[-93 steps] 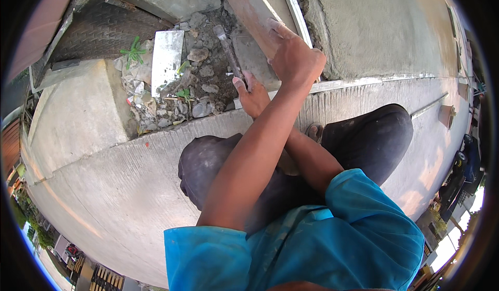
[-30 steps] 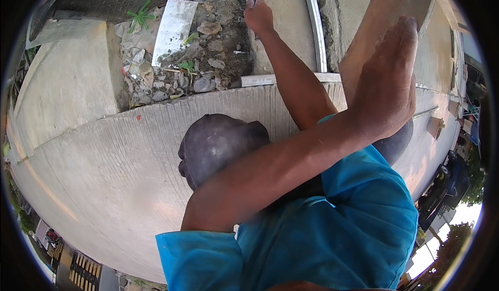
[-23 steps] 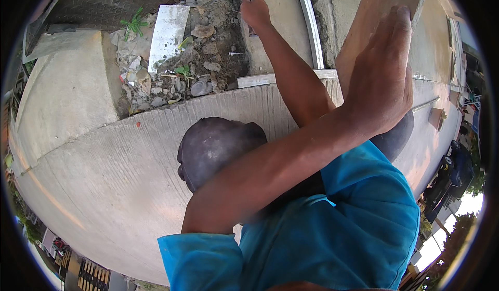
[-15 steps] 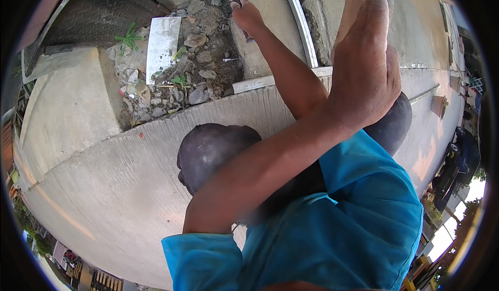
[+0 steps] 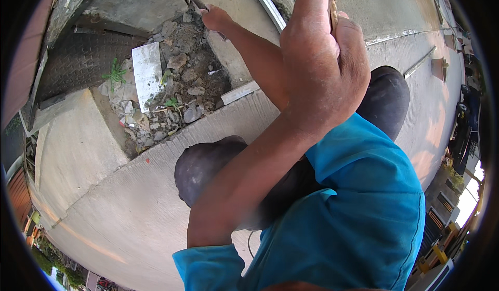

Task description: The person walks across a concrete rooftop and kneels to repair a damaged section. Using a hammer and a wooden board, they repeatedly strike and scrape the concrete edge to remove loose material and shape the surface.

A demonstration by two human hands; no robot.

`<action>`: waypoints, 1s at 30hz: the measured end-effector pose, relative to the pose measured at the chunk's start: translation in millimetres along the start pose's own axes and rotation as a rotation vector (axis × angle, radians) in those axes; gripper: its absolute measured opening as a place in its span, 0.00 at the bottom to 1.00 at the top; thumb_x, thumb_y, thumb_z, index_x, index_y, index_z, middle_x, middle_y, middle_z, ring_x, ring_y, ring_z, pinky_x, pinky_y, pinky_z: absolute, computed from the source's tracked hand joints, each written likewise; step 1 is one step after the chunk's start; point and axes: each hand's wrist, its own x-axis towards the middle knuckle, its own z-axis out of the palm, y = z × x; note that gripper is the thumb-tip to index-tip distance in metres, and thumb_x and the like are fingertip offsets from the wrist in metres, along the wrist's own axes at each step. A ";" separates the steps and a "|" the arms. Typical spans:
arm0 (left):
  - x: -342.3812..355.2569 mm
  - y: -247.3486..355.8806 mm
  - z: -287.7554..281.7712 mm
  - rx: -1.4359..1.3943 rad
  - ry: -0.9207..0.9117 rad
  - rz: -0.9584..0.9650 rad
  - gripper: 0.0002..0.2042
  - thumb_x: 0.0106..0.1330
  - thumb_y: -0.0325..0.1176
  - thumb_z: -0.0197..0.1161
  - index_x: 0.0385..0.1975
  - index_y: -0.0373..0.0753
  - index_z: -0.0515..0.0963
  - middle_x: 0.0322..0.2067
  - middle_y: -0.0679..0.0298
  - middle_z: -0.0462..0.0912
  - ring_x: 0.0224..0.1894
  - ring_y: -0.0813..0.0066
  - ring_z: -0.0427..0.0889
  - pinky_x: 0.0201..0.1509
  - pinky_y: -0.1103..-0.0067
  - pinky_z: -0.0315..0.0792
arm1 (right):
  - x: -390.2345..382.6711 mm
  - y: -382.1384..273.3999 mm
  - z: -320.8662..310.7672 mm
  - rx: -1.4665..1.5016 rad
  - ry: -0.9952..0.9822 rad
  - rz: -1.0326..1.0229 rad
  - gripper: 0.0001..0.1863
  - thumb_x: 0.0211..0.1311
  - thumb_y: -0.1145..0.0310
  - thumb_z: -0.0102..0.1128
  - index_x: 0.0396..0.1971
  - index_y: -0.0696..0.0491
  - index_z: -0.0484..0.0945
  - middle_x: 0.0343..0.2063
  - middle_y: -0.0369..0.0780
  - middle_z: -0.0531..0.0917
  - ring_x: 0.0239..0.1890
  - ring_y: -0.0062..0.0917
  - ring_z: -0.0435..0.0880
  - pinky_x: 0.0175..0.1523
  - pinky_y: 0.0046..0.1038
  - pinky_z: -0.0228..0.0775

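Note:
My left hand [image 5: 325,57], large and close, is raised across to the right of my right forearm. It grips a flat brown board [image 5: 333,7], seen nearly edge-on and cut off by the top of the picture. Farther off at the upper left, my right hand [image 5: 214,19] is closed around a slim dark tool [image 5: 197,1]. The tool's kind is too small to tell. That hand is above a concrete slab [image 5: 228,52], beside a bed of rubble [image 5: 182,78]. My left forearm passes in front of my right arm.
A white rectangular panel [image 5: 147,76] lies on the rubble near a small green plant [image 5: 115,73]. Pale straight strips [image 5: 240,92] border the slab. My bent knees [image 5: 210,163] are over ridged concrete. A metal ramp plate [image 5: 88,62] stands at far left; a pot [image 5: 440,70] at right.
The view has turned, so the ground sits lower and farther left. Both hands appear farther left. The board in my left hand has turned from showing its broad face to nearly edge-on.

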 end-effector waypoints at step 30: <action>9.3 2.5 -9.9 0.106 0.018 -0.023 0.28 0.63 0.28 0.52 0.64 0.23 0.62 0.54 0.36 0.74 0.53 0.44 0.78 0.67 0.57 0.59 | -17.6 -35.1 26.3 -0.172 -0.131 0.003 0.31 0.73 0.51 0.41 0.70 0.51 0.59 0.51 0.53 0.81 0.55 0.48 0.79 0.60 0.42 0.70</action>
